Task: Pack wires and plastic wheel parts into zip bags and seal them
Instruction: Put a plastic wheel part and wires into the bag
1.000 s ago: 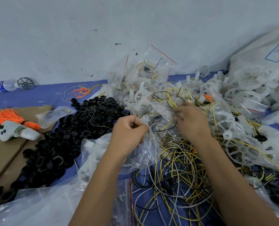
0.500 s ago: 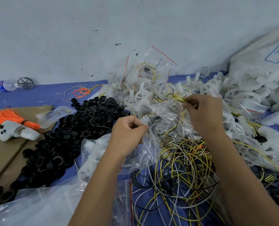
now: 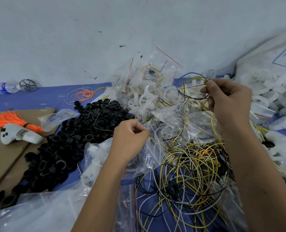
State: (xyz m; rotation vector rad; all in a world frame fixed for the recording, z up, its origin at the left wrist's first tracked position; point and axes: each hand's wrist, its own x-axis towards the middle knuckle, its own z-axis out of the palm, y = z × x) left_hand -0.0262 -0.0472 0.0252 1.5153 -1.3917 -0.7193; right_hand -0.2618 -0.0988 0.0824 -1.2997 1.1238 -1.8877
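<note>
My right hand [image 3: 227, 101] is raised over the pile and pinches a small loop of yellow and black wires [image 3: 193, 87]. Lower and to the left, my left hand [image 3: 130, 139] grips the mouth of a clear zip bag [image 3: 172, 121] that lies on the heap. A tangle of yellow, white and black wires [image 3: 189, 173] covers the blue table in front of me. White plastic wheel parts [image 3: 145, 99] lie behind the bag, with more of them heaped at the right [image 3: 272, 101].
A large pile of black plastic rings [image 3: 68, 141] fills the left centre. Orange ties [image 3: 8, 121] and a white controller [image 3: 20, 135] rest on cardboard at the left. Filled zip bags [image 3: 149, 72] lean on the wall, a big sack [image 3: 269, 61] stands right, and loose plastic sheeting [image 3: 38, 210] lies near.
My right hand has risen up and to the right, drawing a loop of yellow and black wires out of the heap. My left hand has stayed on the bag.
</note>
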